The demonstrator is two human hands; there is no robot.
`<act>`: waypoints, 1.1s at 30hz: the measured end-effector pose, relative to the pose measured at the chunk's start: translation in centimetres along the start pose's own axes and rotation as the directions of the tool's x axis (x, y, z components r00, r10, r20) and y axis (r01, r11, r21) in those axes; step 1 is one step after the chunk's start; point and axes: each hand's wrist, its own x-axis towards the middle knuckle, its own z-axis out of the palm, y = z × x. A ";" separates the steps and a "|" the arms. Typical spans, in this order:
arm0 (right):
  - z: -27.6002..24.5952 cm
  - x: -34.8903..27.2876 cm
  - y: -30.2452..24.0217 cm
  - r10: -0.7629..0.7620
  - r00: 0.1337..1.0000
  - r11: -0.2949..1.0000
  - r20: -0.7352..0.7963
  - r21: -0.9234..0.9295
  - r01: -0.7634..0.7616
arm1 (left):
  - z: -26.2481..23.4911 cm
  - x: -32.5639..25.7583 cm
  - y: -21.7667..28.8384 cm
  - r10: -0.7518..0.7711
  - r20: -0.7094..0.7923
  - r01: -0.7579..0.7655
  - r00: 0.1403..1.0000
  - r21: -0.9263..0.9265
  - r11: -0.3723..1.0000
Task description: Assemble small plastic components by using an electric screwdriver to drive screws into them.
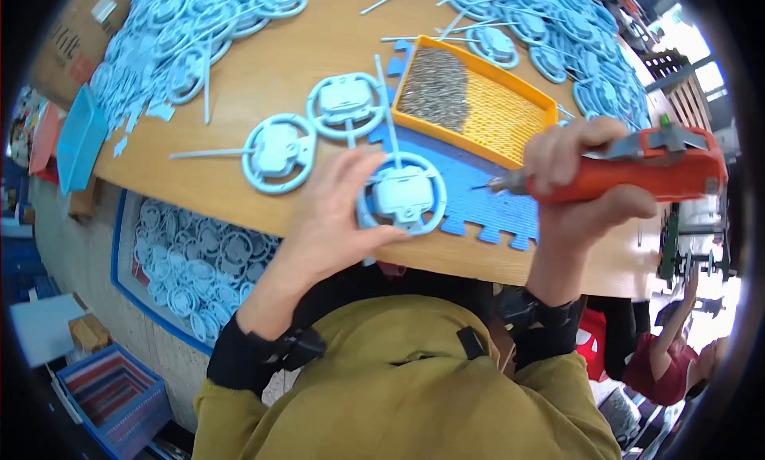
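My left hand is closed on the left rim of a light-blue plastic steering-wheel-shaped part, thumb at its near edge. The part lies partly over a blue foam mat, with a thin stem pointing away from me. To the right, my right hand grips a red-orange electric screwdriver. Its thin bit points left over the mat, apart from the part. Two similar wheel parts, one at the left and one farther back, lie beside my left hand.
A yellow tray of small screws stands on the mat. Heaps of light-blue parts cover the table's far left and far right. A large bin of wheel parts sits below the left edge. Another person is at the lower right.
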 end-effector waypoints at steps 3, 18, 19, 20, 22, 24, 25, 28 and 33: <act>-5.1 0.6 -1.9 -0.065 0.983 0.969 -0.171 -0.247 0.021 | -1.7 0.1 -0.3 -0.220 -0.071 0.215 0.973 -0.072 0.974; -11.5 -0.4 0.2 -0.057 0.974 0.979 -0.219 -0.202 0.012 | 0.6 2.9 6.3 0.264 0.156 -0.238 0.952 -0.171 0.956; -11.7 -0.4 0.3 -0.052 0.973 0.980 -0.225 -0.201 0.006 | 1.1 2.7 5.9 0.309 0.213 -0.279 0.927 -0.160 0.947; -11.8 -0.3 0.4 -0.055 0.980 0.985 -0.193 -0.174 0.021 | 1.5 2.5 5.5 0.350 0.268 -0.320 0.897 -0.153 0.935; -11.5 -0.3 0.5 -0.053 0.985 0.989 -0.162 -0.145 0.030 | 2.5 2.4 4.6 0.356 0.315 -0.352 0.880 -0.071 0.933; -10.6 -0.4 0.7 0.002 0.968 0.975 -0.253 -0.216 -0.058 | 2.6 2.6 4.2 0.345 0.398 -0.393 0.850 0.041 0.919; -10.4 -0.5 0.8 0.004 0.967 0.974 -0.255 -0.219 -0.062 | 2.6 2.7 4.2 0.346 0.399 -0.391 0.849 0.036 0.920; -10.1 -0.6 0.9 0.053 0.949 0.959 -0.312 -0.248 -0.136 | 2.7 2.9 4.1 0.275 0.430 -0.339 0.860 0.078 0.938; -9.8 -0.3 0.8 0.027 0.964 0.950 -0.265 -0.292 -0.107 | 4.6 3.6 5.8 0.243 0.429 -0.335 0.870 0.153 0.930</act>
